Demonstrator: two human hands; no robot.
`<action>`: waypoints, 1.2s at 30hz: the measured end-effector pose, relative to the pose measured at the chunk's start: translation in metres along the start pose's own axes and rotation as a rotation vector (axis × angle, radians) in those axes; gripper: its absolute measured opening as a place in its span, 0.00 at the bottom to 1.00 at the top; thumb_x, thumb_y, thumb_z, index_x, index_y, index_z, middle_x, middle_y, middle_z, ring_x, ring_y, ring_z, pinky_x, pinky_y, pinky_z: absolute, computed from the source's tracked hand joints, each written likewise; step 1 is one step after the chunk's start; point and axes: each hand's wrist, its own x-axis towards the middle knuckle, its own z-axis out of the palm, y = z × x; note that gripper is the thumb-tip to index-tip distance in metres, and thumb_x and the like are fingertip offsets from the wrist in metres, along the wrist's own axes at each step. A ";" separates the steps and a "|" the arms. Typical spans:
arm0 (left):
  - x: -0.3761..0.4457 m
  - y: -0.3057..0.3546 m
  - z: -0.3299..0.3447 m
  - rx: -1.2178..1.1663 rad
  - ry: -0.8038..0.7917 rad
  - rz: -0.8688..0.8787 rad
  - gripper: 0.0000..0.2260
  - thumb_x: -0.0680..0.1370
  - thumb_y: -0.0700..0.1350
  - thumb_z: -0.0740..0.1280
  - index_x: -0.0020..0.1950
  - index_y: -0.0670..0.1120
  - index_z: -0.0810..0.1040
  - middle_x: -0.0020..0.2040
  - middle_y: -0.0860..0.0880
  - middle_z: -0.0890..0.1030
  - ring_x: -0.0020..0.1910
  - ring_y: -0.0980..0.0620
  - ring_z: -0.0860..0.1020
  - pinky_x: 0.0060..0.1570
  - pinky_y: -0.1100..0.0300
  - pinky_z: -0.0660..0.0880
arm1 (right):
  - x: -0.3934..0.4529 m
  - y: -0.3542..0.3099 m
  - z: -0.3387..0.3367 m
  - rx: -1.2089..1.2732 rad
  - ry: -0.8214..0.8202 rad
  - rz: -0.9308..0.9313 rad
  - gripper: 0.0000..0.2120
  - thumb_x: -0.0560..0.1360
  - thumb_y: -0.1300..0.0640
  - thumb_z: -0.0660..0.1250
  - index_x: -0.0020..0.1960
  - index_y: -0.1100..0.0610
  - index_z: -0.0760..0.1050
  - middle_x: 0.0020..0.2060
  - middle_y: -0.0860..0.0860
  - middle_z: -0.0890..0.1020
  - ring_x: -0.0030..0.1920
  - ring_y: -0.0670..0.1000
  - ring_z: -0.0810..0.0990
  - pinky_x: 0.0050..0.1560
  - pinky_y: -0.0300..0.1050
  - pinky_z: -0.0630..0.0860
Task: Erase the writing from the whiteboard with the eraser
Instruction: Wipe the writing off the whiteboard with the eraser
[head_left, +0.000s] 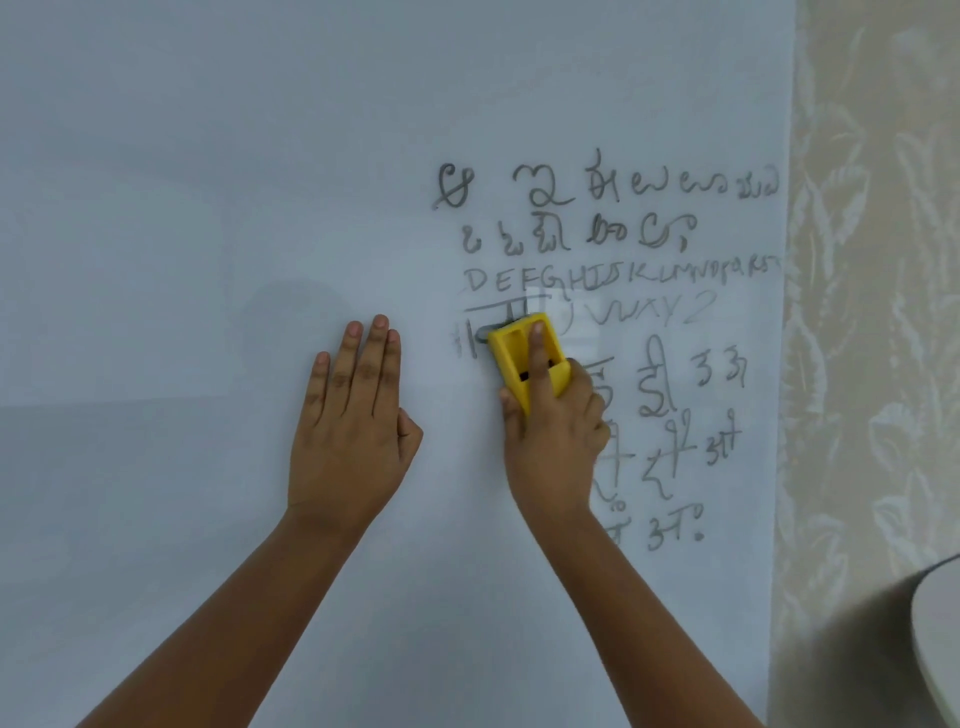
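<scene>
A whiteboard (208, 182) fills most of the view. Grey handwriting (613, 239) covers its right part in several rows, from curly script at the top down to letters near my right forearm. My right hand (553, 441) grips a yellow eraser (511, 353) and presses it flat on the board at the left end of the fourth row, index finger laid along its back. Smudged strokes show just left of the eraser. My left hand (353, 415) rests flat on the bare board to the left, fingers together and pointing up, holding nothing.
A beige wall with a leaf pattern (872, 312) borders the board on the right. A rounded white object (940, 639) juts in at the lower right corner. The board's left half carries no writing.
</scene>
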 end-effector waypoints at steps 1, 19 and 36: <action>0.000 0.000 0.000 0.001 -0.003 -0.001 0.26 0.76 0.41 0.53 0.73 0.36 0.60 0.73 0.39 0.64 0.73 0.43 0.58 0.71 0.46 0.56 | -0.007 -0.002 0.000 -0.019 -0.005 -0.061 0.31 0.76 0.47 0.60 0.74 0.44 0.49 0.60 0.62 0.71 0.50 0.61 0.73 0.45 0.59 0.72; 0.000 0.001 -0.003 0.003 -0.002 -0.001 0.26 0.75 0.41 0.54 0.73 0.36 0.62 0.73 0.39 0.65 0.72 0.43 0.59 0.70 0.47 0.58 | 0.013 0.006 -0.002 0.025 0.027 -0.057 0.23 0.76 0.52 0.63 0.70 0.44 0.63 0.59 0.66 0.71 0.50 0.64 0.72 0.47 0.60 0.70; 0.001 0.001 -0.003 0.012 0.003 -0.003 0.25 0.76 0.42 0.53 0.72 0.36 0.63 0.72 0.39 0.67 0.72 0.42 0.62 0.70 0.45 0.59 | 0.005 -0.043 -0.001 0.013 0.007 -0.259 0.23 0.75 0.51 0.64 0.68 0.42 0.64 0.57 0.62 0.73 0.47 0.60 0.74 0.43 0.56 0.71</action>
